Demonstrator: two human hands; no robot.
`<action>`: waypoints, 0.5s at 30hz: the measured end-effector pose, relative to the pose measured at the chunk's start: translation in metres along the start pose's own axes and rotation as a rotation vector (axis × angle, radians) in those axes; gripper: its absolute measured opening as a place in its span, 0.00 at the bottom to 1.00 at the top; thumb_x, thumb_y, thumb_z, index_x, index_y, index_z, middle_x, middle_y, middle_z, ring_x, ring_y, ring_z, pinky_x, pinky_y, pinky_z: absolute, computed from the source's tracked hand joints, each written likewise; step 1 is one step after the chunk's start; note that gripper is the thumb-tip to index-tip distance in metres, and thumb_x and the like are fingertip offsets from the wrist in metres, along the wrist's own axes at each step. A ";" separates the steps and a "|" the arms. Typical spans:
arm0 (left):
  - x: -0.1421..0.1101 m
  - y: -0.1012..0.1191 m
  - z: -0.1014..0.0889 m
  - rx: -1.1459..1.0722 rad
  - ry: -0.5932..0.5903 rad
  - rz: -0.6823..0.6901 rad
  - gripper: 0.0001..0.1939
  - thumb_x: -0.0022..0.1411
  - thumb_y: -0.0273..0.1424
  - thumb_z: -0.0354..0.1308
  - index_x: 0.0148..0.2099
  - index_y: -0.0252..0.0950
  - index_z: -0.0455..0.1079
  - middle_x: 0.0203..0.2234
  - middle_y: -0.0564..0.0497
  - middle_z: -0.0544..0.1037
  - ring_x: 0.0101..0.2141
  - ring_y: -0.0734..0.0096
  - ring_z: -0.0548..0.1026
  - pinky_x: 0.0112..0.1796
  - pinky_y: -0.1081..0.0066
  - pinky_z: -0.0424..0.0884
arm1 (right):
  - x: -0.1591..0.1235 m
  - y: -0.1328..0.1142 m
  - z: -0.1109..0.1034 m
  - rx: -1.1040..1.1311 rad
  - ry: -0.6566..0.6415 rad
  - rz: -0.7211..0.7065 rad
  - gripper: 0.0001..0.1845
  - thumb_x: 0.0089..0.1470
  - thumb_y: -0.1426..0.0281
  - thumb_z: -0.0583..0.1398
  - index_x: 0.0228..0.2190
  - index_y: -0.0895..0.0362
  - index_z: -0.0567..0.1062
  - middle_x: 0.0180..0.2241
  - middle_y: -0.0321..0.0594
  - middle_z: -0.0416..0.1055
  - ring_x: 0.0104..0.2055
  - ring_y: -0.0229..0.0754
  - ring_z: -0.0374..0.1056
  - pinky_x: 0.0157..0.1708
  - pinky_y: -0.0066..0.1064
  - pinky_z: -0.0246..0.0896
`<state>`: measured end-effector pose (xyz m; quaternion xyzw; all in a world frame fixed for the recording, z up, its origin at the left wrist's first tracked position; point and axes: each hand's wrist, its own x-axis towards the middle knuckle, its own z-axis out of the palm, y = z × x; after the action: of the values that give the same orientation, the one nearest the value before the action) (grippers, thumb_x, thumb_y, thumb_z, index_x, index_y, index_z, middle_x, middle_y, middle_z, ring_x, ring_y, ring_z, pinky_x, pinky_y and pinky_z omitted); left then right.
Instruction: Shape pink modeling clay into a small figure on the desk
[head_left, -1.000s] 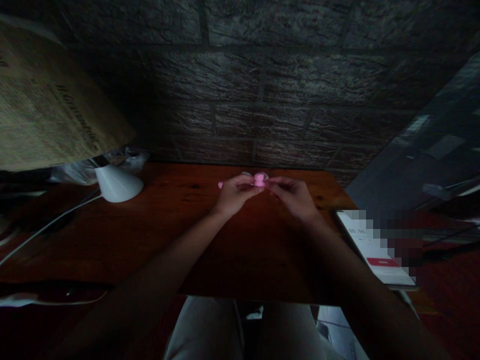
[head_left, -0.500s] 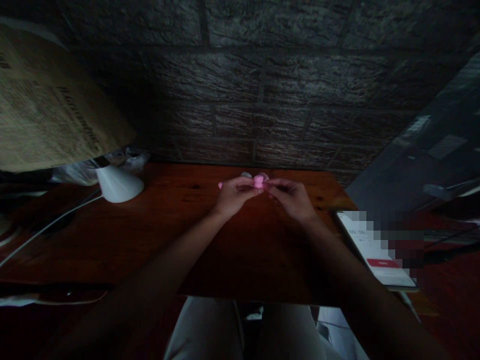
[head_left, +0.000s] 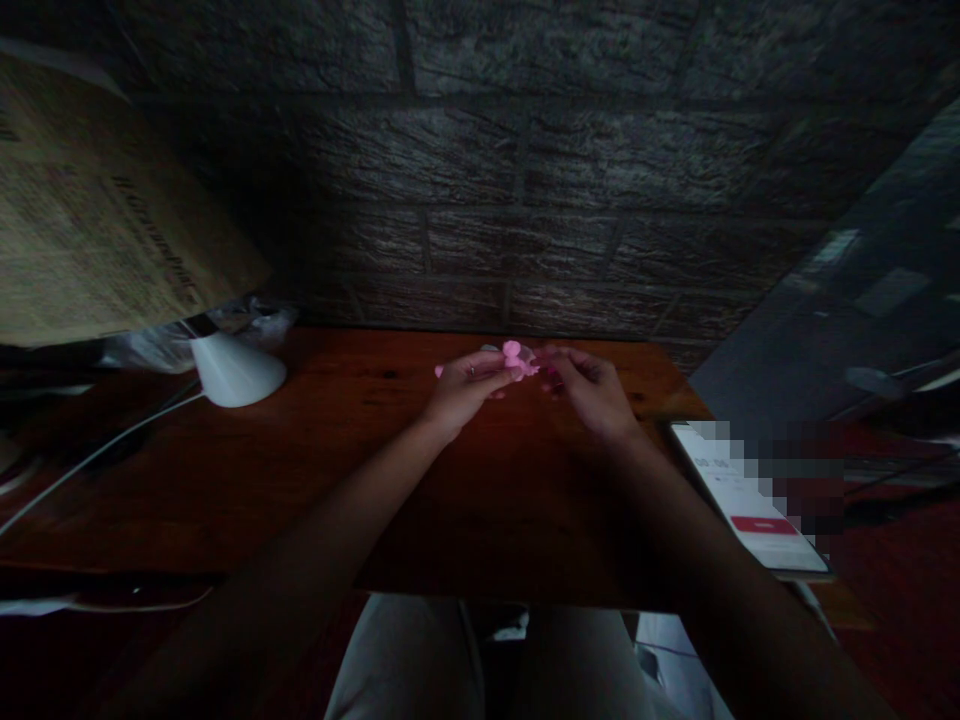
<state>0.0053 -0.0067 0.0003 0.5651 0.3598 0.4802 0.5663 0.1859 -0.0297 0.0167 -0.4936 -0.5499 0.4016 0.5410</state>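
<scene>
Between thumb and fingers of my left hand [head_left: 463, 392] is a small pink figure [head_left: 513, 352] with a round, knobby top, held just over the far part of the table. It looks like soft clay, but I cannot be sure. My right hand [head_left: 589, 388] is pinched close by on its right side, with a hint of pink at the blurred fingertips; what it grips is unclear. Another pink bit [head_left: 439, 371] shows past the back of my left hand, and a small pale item [head_left: 489, 348] lies behind it, mostly hidden.
A white cone-shaped lamp base [head_left: 236, 370] under a newsprint shade [head_left: 112, 220] stands at left, its cable running off the table. A phone [head_left: 757, 510] with a lit screen lies at the right edge of the wooden table [head_left: 315, 480]. A stone-block wall [head_left: 480, 180] rises behind.
My right fingers have drawn slightly right, away from the pink figure. The figure has turned in my left fingers, its round top now higher and further left. My left hand has barely shifted.
</scene>
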 end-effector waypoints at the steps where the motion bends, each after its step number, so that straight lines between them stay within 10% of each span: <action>1: 0.000 0.000 0.000 -0.013 -0.009 -0.009 0.15 0.53 0.36 0.72 0.43 0.38 0.81 0.45 0.44 0.84 0.46 0.62 0.81 0.37 0.70 0.74 | 0.000 0.000 0.000 0.013 0.001 0.013 0.22 0.48 0.48 0.66 0.31 0.54 0.83 0.32 0.41 0.80 0.27 0.37 0.69 0.26 0.29 0.62; 15: 0.002 -0.003 -0.001 -0.106 -0.070 0.051 0.19 0.49 0.34 0.75 0.44 0.36 0.82 0.45 0.44 0.84 0.45 0.63 0.81 0.46 0.63 0.76 | -0.003 -0.004 -0.001 0.209 -0.070 0.218 0.22 0.37 0.54 0.76 0.32 0.54 0.84 0.29 0.36 0.77 0.28 0.34 0.66 0.26 0.25 0.59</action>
<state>0.0051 -0.0040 -0.0022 0.5597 0.2994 0.4929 0.5952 0.1859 -0.0333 0.0205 -0.4772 -0.4667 0.5299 0.5232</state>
